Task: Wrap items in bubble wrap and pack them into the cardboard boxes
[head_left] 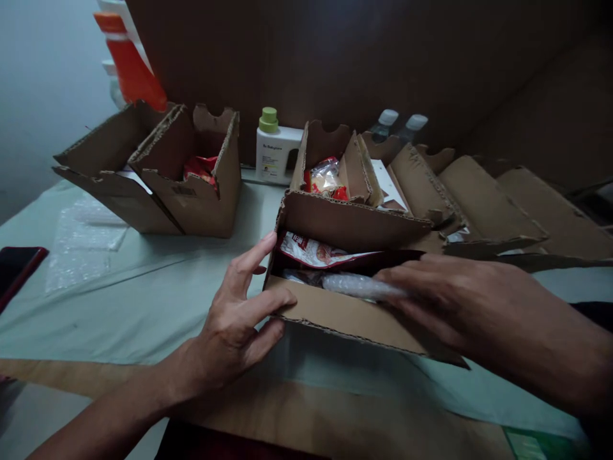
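A cardboard box (354,319) stands in front of me, its top open. My left hand (242,306) grips its left end, with the thumb over the near wall and the fingers at the side. My right hand (431,294) reaches into the right part of the box, its fingers closed around the end of a bubble-wrapped item (361,285); the fingertips are partly hidden. Behind that item, a printed white and dark red packet (313,249) leans inside the same box.
More cardboard boxes (186,204) stand at the left, with an orange bottle (131,67) behind them. A white bottle with a green cap (272,150) stands at the back. Several box bins (421,179) line the right. Bubble wrap (86,236) and a phone-like dark object (19,271) lie left.
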`<state>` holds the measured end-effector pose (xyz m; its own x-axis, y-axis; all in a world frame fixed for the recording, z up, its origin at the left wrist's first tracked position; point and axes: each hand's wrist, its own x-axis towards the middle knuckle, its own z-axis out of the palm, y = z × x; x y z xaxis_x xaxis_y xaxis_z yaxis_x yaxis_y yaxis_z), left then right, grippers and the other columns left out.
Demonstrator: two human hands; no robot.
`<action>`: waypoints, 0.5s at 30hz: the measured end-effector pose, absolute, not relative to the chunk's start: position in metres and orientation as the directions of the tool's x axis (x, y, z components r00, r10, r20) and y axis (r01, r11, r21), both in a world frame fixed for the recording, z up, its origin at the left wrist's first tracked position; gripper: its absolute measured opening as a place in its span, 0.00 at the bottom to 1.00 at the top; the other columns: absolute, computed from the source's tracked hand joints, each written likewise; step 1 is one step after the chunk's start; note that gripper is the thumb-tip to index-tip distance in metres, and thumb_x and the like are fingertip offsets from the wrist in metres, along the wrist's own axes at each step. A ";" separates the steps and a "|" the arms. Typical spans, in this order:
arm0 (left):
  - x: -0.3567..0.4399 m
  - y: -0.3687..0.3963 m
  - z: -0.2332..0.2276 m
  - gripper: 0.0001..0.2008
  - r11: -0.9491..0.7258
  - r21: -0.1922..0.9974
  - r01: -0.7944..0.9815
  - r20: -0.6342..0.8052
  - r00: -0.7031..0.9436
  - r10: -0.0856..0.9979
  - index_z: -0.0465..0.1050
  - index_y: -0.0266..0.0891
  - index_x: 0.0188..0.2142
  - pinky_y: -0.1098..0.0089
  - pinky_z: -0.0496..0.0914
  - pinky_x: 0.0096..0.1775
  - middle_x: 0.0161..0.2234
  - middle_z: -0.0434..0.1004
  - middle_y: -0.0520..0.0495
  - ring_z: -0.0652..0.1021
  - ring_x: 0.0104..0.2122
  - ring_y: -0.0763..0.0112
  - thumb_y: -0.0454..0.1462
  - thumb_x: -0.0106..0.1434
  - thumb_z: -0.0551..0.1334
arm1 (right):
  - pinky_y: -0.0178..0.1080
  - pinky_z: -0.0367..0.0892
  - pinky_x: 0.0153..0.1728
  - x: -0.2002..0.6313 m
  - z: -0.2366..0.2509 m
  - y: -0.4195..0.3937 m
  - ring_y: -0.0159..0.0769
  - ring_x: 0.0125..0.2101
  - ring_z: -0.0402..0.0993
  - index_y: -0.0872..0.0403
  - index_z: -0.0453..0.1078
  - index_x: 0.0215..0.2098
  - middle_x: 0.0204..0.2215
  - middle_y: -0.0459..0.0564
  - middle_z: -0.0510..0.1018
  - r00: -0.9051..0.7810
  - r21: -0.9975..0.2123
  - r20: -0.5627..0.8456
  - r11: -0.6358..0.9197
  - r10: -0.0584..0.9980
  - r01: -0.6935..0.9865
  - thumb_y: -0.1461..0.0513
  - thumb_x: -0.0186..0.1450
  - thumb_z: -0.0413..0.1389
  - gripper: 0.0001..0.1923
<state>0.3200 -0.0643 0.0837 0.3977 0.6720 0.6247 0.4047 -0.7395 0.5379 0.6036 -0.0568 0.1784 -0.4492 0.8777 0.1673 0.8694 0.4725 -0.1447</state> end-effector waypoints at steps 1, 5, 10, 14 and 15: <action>0.320 -0.064 0.083 0.17 -0.741 0.538 0.402 0.625 0.400 0.671 0.74 0.41 0.45 0.54 0.71 0.58 0.74 0.48 0.38 0.61 0.70 0.51 0.22 0.60 0.61 | 0.40 0.62 0.24 0.603 0.174 -0.057 0.40 0.23 0.75 0.46 0.78 0.34 0.26 0.46 0.82 -0.439 -0.126 0.131 0.455 0.889 0.882 0.55 0.66 0.54 0.11; 0.321 -0.063 0.083 0.16 -0.748 0.531 0.397 0.644 0.385 0.661 0.75 0.40 0.44 0.53 0.71 0.59 0.73 0.51 0.37 0.64 0.68 0.52 0.23 0.60 0.61 | 0.38 0.60 0.25 0.592 0.160 -0.053 0.40 0.27 0.78 0.48 0.78 0.38 0.28 0.46 0.83 -0.360 -0.044 -0.106 0.357 0.927 0.933 0.61 0.67 0.55 0.09; 0.323 -0.062 0.082 0.16 -0.759 0.525 0.386 0.669 0.364 0.648 0.75 0.40 0.43 0.53 0.71 0.59 0.72 0.55 0.38 0.66 0.67 0.52 0.22 0.59 0.61 | 0.37 0.57 0.26 0.578 0.150 -0.029 0.39 0.27 0.76 0.48 0.80 0.32 0.27 0.47 0.83 -0.274 -0.021 -0.291 0.281 0.916 0.960 0.62 0.64 0.61 0.05; 0.324 -0.062 0.083 0.16 -0.760 0.515 0.398 0.675 0.359 0.645 0.75 0.41 0.43 0.53 0.72 0.58 0.72 0.56 0.40 0.66 0.67 0.51 0.23 0.59 0.61 | 0.39 0.59 0.26 0.576 0.146 -0.019 0.40 0.23 0.74 0.50 0.79 0.25 0.22 0.50 0.79 -0.226 0.016 -0.287 0.240 0.931 0.971 0.58 0.64 0.63 0.10; 0.324 -0.062 0.083 0.16 -0.760 0.511 0.400 0.676 0.359 0.644 0.75 0.41 0.43 0.54 0.72 0.57 0.72 0.56 0.40 0.66 0.67 0.51 0.23 0.59 0.62 | 0.41 0.61 0.27 0.578 0.148 -0.023 0.42 0.24 0.75 0.50 0.80 0.27 0.22 0.51 0.80 -0.221 0.031 -0.266 0.237 0.938 0.971 0.56 0.64 0.63 0.09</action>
